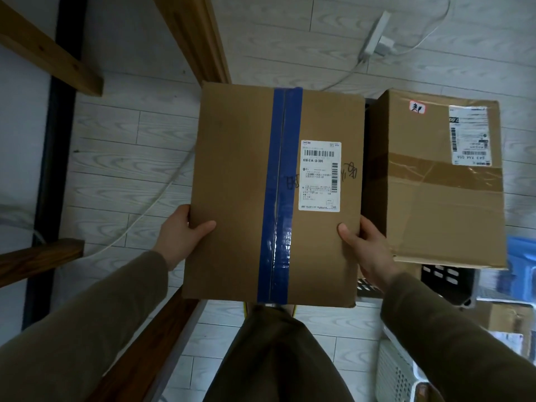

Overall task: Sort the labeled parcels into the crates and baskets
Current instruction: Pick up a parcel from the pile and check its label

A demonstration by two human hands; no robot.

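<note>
Gripping the blue-taped parcel (pixel 246 184) by its side edges, left hand (pixel 181 233) and right hand (pixel 365 245) each curled round an edge with thumb on top, label (pixel 319 175) up, above the floor (pixel 116 169). Just right of it, a second parcel (pixel 435 184) atop a black crate (pixel 446 280).

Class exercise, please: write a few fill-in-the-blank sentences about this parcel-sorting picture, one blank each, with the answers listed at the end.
1. The tape running down the box that the left hand and the right hand grip is ____ in colour.
2. The shipping label on that box is ____ in colour.
3. The second box lies to the ____ of the gripped one.

Answers: blue; white; right
</note>
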